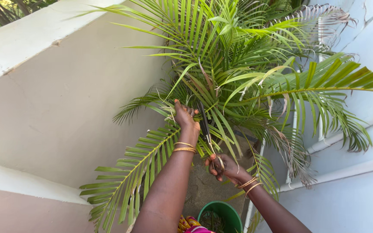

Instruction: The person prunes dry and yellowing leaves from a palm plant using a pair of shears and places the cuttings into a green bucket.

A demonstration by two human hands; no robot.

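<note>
Scissors (pixel 205 129) | right hand (pixel 225 167) clamped on handles | left hand (pixel 185 117) gripping palm frond (pixel 169 113)

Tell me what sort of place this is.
Probably an outdoor corner of a home, a narrow yard or terrace. Painted walls close in a palm plant, white pipes run along one side, and a green bucket sits below the hands.

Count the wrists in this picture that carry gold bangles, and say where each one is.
2. The left hand, gripping a palm frond, has bangles just below it; the right hand, holding scissors, has bangles lower right. No other wrists show.
</note>
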